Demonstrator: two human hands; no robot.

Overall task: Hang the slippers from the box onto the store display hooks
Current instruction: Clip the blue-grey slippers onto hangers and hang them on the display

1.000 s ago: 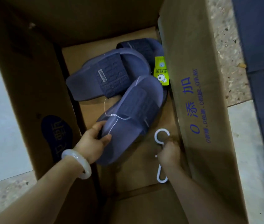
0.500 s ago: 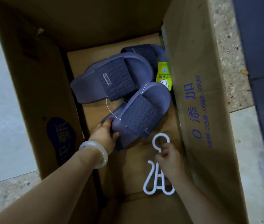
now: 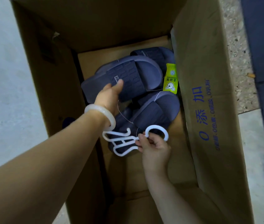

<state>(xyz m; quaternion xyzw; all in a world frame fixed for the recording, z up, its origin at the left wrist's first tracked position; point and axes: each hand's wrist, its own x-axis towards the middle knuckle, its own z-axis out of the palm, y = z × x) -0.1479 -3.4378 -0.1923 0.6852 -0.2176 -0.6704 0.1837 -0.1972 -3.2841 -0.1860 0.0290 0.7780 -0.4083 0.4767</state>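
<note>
The task looks barely begun: the slippers [image 3: 128,78] lie in the box [image 3: 208,110], the left hand [image 3: 110,94] gripping the top one, the right hand [image 3: 154,147] pinching a white hanger [image 3: 124,141] just below, no display hooks in view.

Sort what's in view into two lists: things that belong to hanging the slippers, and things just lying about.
For the job:
- left hand, gripping the upper slipper
- right hand, pinching the white hanger
- lower slipper
- third slipper, at the back
- cardboard box

Just there:
- yellow-green tag
- white bangle on the left wrist
- speckled floor
</note>
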